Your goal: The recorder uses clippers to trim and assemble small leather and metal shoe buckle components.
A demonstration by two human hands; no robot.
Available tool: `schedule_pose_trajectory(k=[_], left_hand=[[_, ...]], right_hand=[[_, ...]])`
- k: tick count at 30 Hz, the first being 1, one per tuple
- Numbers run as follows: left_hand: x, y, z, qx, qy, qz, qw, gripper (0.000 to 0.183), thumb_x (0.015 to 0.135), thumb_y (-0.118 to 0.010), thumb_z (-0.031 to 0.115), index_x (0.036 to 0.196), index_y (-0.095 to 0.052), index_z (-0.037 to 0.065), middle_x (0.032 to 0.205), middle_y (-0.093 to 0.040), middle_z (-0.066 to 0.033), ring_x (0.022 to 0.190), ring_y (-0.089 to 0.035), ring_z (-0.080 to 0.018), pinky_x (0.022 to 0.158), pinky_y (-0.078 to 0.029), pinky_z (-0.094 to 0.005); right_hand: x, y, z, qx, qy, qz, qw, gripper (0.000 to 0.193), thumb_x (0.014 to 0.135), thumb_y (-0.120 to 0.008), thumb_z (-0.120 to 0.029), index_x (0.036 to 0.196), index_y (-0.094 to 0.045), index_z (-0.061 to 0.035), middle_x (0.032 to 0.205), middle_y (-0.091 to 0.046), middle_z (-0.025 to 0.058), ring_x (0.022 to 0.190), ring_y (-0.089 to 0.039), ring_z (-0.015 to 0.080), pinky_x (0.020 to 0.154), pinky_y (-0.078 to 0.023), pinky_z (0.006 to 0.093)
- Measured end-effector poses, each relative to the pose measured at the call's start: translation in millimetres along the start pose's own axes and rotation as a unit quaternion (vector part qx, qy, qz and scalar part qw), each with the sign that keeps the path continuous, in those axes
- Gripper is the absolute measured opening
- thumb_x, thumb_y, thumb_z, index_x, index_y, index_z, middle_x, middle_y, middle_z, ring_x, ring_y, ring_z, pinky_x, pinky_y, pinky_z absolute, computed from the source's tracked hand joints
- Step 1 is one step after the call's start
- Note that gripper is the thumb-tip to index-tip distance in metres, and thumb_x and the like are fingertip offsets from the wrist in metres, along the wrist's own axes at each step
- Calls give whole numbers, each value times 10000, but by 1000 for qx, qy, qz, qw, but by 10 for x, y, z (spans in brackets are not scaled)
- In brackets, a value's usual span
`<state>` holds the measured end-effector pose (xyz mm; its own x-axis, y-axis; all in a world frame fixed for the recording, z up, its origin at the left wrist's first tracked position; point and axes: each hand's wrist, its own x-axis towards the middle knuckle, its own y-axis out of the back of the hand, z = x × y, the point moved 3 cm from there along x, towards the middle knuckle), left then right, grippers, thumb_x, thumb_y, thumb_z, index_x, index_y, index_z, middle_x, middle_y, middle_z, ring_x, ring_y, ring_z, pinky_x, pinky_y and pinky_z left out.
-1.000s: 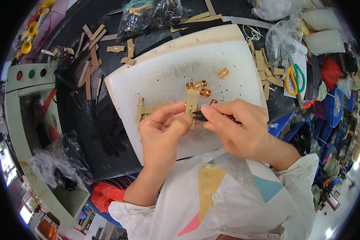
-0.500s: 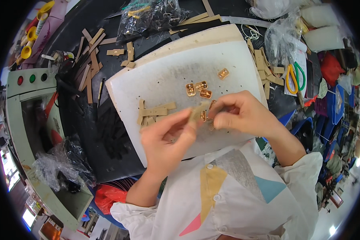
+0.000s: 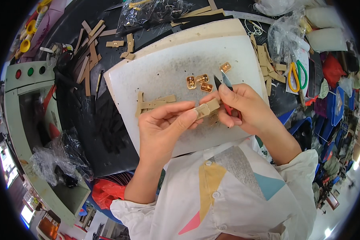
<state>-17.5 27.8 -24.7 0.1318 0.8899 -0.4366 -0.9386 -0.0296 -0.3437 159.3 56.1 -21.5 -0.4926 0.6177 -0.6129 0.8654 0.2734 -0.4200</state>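
Observation:
My left hand (image 3: 158, 130) pinches a beige strap piece (image 3: 209, 109) between thumb and fingers, with a line of pale stitching across it. In my right hand (image 3: 250, 106) is a pair of small red-handled snips (image 3: 227, 81), its pointed blades apart and tilted away from me. The right fingertips are close beside the strap's far end; whether they touch it I cannot tell. Just beyond both hands lie several gold-coloured metal fittings (image 3: 191, 82) on a white board (image 3: 168, 60). More beige strap pieces (image 3: 158, 102) are piled next to my left fingers.
Loose beige strips (image 3: 93, 52) cover the far left of the black table, and more strap pieces (image 3: 264, 60) lie by the board's right edge. Scissors with yellow and green handles (image 3: 296, 76) rest at right. A plastic bag (image 3: 150, 14) sits at the back, a grey-green machine (image 3: 30, 86) at left.
The snips now show in my right hand, which has turned with their blades upward. My left hand holds the strap piece steadier and slightly further right. The view has shifted a little.

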Motion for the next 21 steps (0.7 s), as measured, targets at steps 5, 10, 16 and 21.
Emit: schedule_pose_trajectory(k=[5, 10, 16, 21], left_hand=[[-40, -63, -103, 12, 1, 4, 1000, 182, 799, -637, -24, 971, -623, -82, 855, -652, -122, 772, -630, -142, 700, -513, -232], [210, 165, 41, 190, -146, 131, 962, 150, 805, -645, 41, 925, -650, -50, 815, -652, -77, 724, -598, -105, 672, -480, -230], [959, 769, 361, 477, -344, 209, 781, 149, 773, -660, 83, 905, -680, 16, 728, -638, -66, 671, -564, -101, 682, -431, -220], [721, 954, 431, 466, -355, 245, 772, 134, 782, -650, 46, 911, -676, 19, 791, -648, -60, 712, -582, -142, 666, -455, -234]], right_hand=[[-23, -54, 88, -126, 140, 78, 979, 170, 839, -641, -153, 920, -639, -4, 653, -576, 7, 521, -448, 31, 468, -331, 182], [196, 184, -99, -319, 279, 223, 878, 108, 840, -626, -87, 904, -646, -2, 665, -585, 1, 560, -481, 44, 521, -370, 176], [360, -77, -47, -609, 419, 128, 662, 320, 644, -617, 19, 953, -626, -64, 855, -593, 53, 662, -607, 208, 561, -487, 295], [520, -130, -42, -672, 353, 71, 647, 385, 618, -616, 17, 993, -593, -70, 841, -593, 66, 680, -605, 235, 566, -489, 319]])
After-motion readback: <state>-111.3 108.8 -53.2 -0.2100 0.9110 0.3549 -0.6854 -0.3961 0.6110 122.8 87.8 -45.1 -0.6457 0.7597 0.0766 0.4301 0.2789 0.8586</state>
